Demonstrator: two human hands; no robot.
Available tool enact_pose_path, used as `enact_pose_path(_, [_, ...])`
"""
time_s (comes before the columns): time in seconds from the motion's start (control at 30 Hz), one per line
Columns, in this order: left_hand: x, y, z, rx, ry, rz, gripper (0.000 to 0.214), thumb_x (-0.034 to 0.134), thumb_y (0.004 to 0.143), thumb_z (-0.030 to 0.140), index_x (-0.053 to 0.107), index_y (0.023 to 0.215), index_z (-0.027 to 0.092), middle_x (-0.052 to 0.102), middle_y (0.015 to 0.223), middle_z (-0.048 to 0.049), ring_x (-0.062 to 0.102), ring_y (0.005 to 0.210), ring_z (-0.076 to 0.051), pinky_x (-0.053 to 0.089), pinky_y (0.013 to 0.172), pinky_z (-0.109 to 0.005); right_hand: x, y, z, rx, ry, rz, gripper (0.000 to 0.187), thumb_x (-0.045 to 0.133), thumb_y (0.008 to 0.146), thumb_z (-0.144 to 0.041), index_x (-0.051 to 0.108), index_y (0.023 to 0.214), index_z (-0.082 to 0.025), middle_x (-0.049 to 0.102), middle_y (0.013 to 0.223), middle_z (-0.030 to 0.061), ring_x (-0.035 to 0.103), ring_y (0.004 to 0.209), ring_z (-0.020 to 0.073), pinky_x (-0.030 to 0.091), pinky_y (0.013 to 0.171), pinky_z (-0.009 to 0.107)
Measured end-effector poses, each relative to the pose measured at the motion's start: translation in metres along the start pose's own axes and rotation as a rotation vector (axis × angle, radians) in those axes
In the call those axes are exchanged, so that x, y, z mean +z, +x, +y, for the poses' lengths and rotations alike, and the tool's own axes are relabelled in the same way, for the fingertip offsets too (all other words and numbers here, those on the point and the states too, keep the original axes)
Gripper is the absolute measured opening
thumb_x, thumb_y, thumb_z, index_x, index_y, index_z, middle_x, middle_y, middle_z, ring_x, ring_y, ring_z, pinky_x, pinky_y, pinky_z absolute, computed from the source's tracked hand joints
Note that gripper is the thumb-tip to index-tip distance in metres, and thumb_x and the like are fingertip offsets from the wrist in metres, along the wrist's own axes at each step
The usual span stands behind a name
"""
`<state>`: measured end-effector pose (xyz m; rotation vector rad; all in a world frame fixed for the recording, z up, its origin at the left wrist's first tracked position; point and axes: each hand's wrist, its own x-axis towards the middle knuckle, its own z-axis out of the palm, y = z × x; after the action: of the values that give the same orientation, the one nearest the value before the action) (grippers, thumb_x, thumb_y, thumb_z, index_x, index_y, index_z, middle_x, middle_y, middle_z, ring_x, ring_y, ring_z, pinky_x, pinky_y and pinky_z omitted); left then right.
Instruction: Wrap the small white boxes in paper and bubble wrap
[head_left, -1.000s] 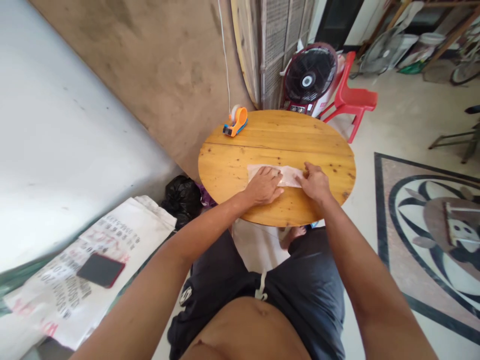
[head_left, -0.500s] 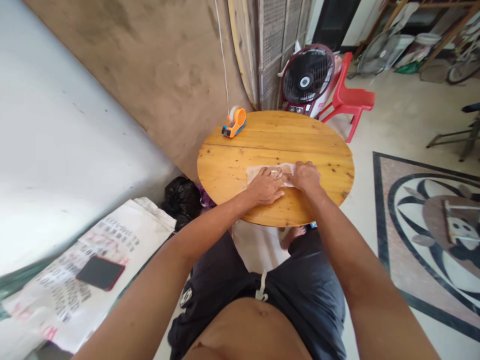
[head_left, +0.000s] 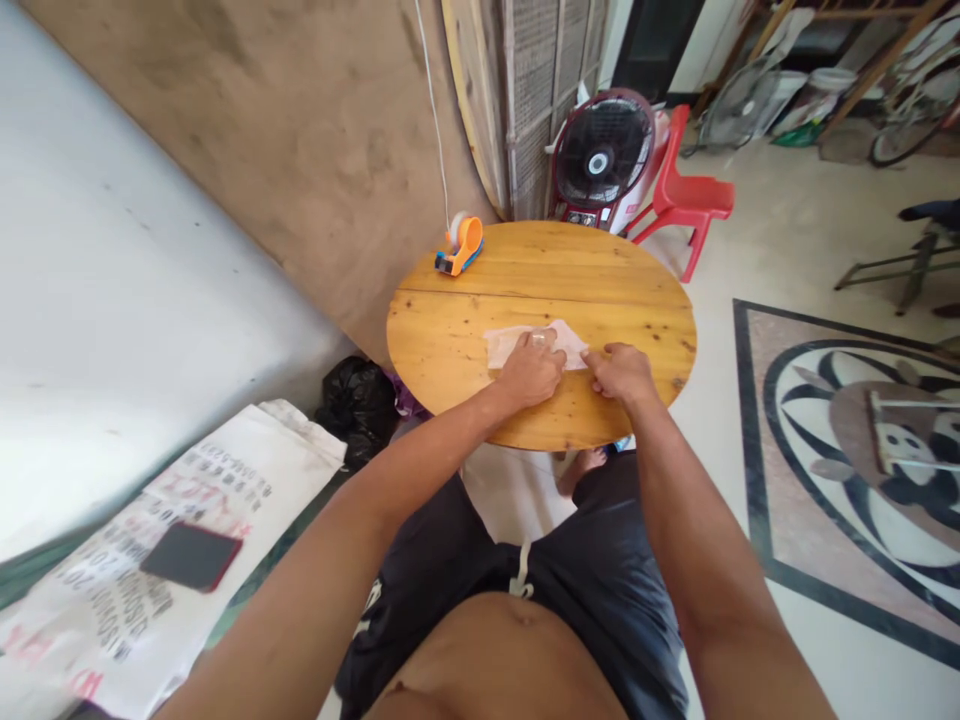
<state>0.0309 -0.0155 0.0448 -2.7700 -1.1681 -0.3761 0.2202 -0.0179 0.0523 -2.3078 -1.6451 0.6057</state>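
A pale pink sheet (head_left: 568, 345), which looks like thin folded paper, lies flat on the round wooden table (head_left: 592, 275). My left hand (head_left: 531, 368) rests on its middle, fingers stretched out and pressing down, hiding part of it. Something small and shiny shows at these fingers, too small to make out. At the sheet's right corner, my right hand (head_left: 619, 370) has thumb and forefinger closed on the edge, its other fingers curled. An orange tape dispenser (head_left: 466, 240) with a blue base stands at the table's far left edge, away from both hands.
Behind the table stand a dark red fan (head_left: 604, 150) and a red plastic chair (head_left: 686, 190). A brown board leans along the left wall. Left of me, a phone (head_left: 191, 556) lies on a printed white sack (head_left: 247, 470). A black plastic bag (head_left: 358, 400) sits beside the table.
My right hand has drawn back slightly to the right and toward me, uncovering the sheet's right part, now spread as a pointed flap. My left hand stays on the sheet. The view has shifted slightly.
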Motion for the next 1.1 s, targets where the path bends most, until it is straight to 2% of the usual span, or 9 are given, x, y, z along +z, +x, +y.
enact_pose_path(0.13, [0.003, 0.001, 0.003, -0.03, 0.006, 0.006, 0.03, 0.045, 0.097, 0.025, 0.068, 0.114, 0.014, 0.057, 0.133, -0.0227, 0.053, 0.121, -0.036, 0.036, 0.103, -0.051, 0.002, -0.002, -0.014, -0.047, -0.14, 0.079, 0.064, 0.058, 0.09, -0.057, 0.064, 0.131, -0.007, 0.075, 0.111, 0.024, 0.069, 0.114, 0.0338, 0.052, 0.093, 0.04])
enact_pose_path(0.23, [0.007, 0.001, 0.004, -0.048, 0.017, 0.012, 0.035, 0.042, 0.098, 0.025, 0.066, 0.121, 0.014, 0.054, 0.138, -0.0232, 0.053, 0.123, -0.037, 0.035, 0.105, -0.052, 0.001, -0.005, -0.017, -0.011, -0.163, 0.147, 0.065, 0.061, 0.089, -0.055, 0.063, 0.131, -0.007, 0.07, 0.121, 0.0274, 0.067, 0.117, 0.0368, 0.051, 0.095, 0.044])
enact_pose_path(0.33, [0.01, 0.0, 0.004, -0.045, 0.021, 0.016, 0.035, 0.041, 0.099, 0.026, 0.066, 0.12, 0.013, 0.053, 0.139, -0.0238, 0.052, 0.125, -0.037, 0.034, 0.106, -0.053, -0.002, -0.006, -0.014, 0.037, -0.171, 0.181, 0.06, 0.064, 0.087, -0.056, 0.069, 0.121, -0.008, 0.069, 0.121, 0.0281, 0.067, 0.115, 0.0381, 0.052, 0.093, 0.046])
enact_pose_path(0.47, [0.012, 0.0, 0.004, -0.052, 0.023, 0.053, 0.035, 0.04, 0.101, 0.029, 0.067, 0.118, 0.015, 0.055, 0.137, -0.022, 0.054, 0.122, -0.036, 0.035, 0.106, -0.052, -0.003, -0.004, -0.011, -0.012, -0.148, 0.117, 0.05, 0.062, 0.086, -0.06, 0.077, 0.103, -0.016, 0.072, 0.113, 0.0213, 0.069, 0.108, 0.0334, 0.052, 0.092, 0.043])
enact_pose_path(0.57, [0.011, 0.0, 0.004, -0.053, 0.015, 0.07, 0.035, 0.039, 0.102, 0.032, 0.066, 0.117, 0.015, 0.055, 0.135, -0.0209, 0.054, 0.121, -0.036, 0.036, 0.105, -0.052, 0.003, -0.006, -0.016, -0.029, -0.172, 0.13, 0.052, 0.061, 0.085, -0.06, 0.077, 0.107, -0.015, 0.069, 0.12, 0.0228, 0.069, 0.108, 0.0351, 0.053, 0.091, 0.044])
enact_pose_path(0.67, [0.008, -0.001, 0.005, -0.036, 0.023, 0.054, 0.035, 0.041, 0.101, 0.031, 0.065, 0.117, 0.013, 0.056, 0.132, -0.0218, 0.054, 0.119, -0.036, 0.037, 0.103, -0.051, 0.01, -0.011, -0.023, -0.033, -0.231, 0.142, 0.057, 0.061, 0.086, -0.059, 0.074, 0.113, -0.011, 0.065, 0.123, 0.0273, 0.068, 0.109, 0.0398, 0.054, 0.089, 0.048])
enact_pose_path(0.8, [0.004, -0.005, 0.003, -0.019, 0.022, 0.034, 0.035, 0.043, 0.099, 0.03, 0.062, 0.12, 0.009, 0.057, 0.13, -0.0225, 0.052, 0.12, -0.035, 0.041, 0.1, -0.047, 0.012, -0.01, -0.026, -0.027, -0.251, 0.177, 0.061, 0.062, 0.087, -0.055, 0.068, 0.122, -0.005, 0.062, 0.125, 0.0305, 0.068, 0.108, 0.039, 0.054, 0.089, 0.048])
enact_pose_path(0.97, [-0.001, -0.009, -0.002, 0.015, 0.009, 0.01, 0.044, 0.047, 0.098, 0.033, 0.055, 0.134, 0.009, 0.054, 0.137, -0.0216, 0.053, 0.122, -0.034, 0.039, 0.104, -0.047, -0.003, 0.005, -0.02, 0.034, -0.206, 0.082, 0.062, 0.063, 0.087, -0.051, 0.061, 0.135, -0.012, 0.064, 0.129, 0.024, 0.065, 0.119, 0.0345, 0.051, 0.099, 0.045])
enact_pose_path(1.1, [-0.002, -0.01, -0.003, 0.032, 0.029, 0.001, 0.041, 0.043, 0.099, 0.033, 0.057, 0.132, 0.013, 0.054, 0.139, -0.0216, 0.056, 0.12, -0.034, 0.04, 0.102, -0.049, -0.003, 0.012, -0.025, -0.012, -0.281, 0.06, 0.048, 0.063, 0.086, -0.043, 0.07, 0.125, -0.014, 0.065, 0.128, 0.0236, 0.066, 0.116, 0.0336, 0.052, 0.096, 0.042])
